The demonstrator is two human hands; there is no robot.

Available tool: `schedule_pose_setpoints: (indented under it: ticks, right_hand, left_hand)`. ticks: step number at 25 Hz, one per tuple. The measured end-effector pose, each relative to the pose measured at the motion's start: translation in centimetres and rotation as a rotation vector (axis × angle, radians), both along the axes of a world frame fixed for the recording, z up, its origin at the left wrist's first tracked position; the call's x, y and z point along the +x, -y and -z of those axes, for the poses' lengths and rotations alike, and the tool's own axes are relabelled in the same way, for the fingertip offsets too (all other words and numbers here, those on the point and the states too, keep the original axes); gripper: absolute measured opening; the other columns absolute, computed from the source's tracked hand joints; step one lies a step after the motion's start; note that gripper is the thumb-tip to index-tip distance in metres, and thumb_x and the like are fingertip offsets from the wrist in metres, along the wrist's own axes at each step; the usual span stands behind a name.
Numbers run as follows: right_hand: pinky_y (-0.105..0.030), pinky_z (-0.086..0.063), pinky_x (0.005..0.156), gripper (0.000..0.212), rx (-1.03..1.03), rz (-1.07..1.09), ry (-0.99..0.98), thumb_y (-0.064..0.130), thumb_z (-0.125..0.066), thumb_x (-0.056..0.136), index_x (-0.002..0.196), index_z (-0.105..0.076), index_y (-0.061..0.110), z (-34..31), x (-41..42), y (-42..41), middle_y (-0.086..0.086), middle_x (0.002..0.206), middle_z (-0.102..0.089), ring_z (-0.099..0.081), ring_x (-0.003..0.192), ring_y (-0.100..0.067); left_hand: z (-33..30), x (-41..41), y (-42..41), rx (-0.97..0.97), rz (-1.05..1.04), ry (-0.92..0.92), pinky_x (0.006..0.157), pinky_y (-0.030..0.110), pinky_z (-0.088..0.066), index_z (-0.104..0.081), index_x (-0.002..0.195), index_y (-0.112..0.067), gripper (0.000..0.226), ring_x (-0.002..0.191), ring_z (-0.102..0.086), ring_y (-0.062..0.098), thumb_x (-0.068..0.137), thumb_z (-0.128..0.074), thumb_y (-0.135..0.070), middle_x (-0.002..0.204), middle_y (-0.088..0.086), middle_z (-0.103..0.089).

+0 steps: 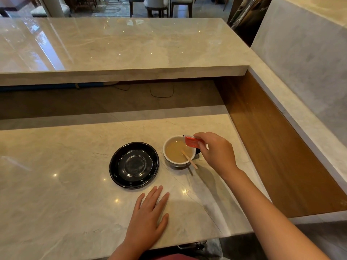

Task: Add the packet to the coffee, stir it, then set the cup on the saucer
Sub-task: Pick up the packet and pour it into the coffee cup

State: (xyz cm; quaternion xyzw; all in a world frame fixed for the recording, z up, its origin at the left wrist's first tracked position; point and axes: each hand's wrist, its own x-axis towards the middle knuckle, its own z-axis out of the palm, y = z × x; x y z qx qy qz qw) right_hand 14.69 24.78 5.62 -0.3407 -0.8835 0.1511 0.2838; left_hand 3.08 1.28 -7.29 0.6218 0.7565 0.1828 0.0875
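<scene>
Item one, the packet (191, 142): a small red sachet, flat and rectangular, pinched between the fingertips of the right hand (216, 152) and tilted over the cup's rim at about two o'clock of the cup, presumably so its contents fall straight into the drink; whether anything is pouring cannot be told. Item two, the cup (179, 152): white inside, darker outside, standing on the marble counter (65, 184) just to the three o'clock side of the saucer, close but apparently not touching it. It holds pale, milky-brown coffee (174, 152), filled fairly high. Item three, a wooden stirrer (189, 160): one end sunk in the coffee, the other leaning over the rim toward five o'clock, ready for stirring once the packet is emptied. Item four, the saucer (116, 166): glossy black, round, bare, with a recessed centre ring awaiting the cup. Item five, the left hand (148, 218): flat on the counter at six o'clock of the saucer, fingers spread, holding nothing, seemingly resting for balance.
</scene>
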Motion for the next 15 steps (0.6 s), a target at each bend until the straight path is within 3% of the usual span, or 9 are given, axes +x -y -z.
schedule_pose_setpoints:
  ticks: [7, 11, 15]
  right_hand:
    - [-0.034, -0.054, 0.067, 0.022, -0.045, 0.051, -0.029, 0.009, -0.063, 0.085, 0.106, -0.067, 0.012, 0.7, -0.1, 0.0, -0.008, 0.097, -0.074, -0.067, 0.081, -0.024]
    - [-0.030, -0.056, 0.071, 0.013, -0.510, 0.217, -0.260, 0.014, -0.063, 0.086, 0.099, -0.066, 0.015, 1.5, 0.6, 0.3, -0.005, 0.092, -0.071, -0.065, 0.084, -0.018]
    - [-0.019, -0.057, 0.057, 0.013, -1.076, 0.433, -0.645, 0.009, -0.055, 0.090, 0.099, -0.064, 0.004, 2.2, 3.3, 1.7, -0.011, 0.082, -0.068, -0.065, 0.067, -0.016]
  left_hand:
    - [0.0, 0.0, 0.0, -0.005, -0.001, 0.001, 0.108, 0.035, -0.013, -0.040, 0.141, -0.026, 0.054, 0.138, -0.023, 0.016, 0.090, -0.042, -0.043, 0.150, 0.001, -0.032]
    - [-0.1, 0.0, -0.1, -0.006, -0.001, 0.006, 0.107, 0.035, -0.014, -0.040, 0.140, -0.026, 0.053, 0.138, -0.022, 0.016, 0.090, -0.041, -0.043, 0.150, 0.001, -0.033]
    - [-0.2, 0.1, 0.0, -0.008, 0.005, -0.008, 0.107, 0.037, -0.015, -0.043, 0.140, -0.024, 0.053, 0.138, -0.023, 0.017, 0.090, -0.041, -0.042, 0.150, 0.002, -0.034]
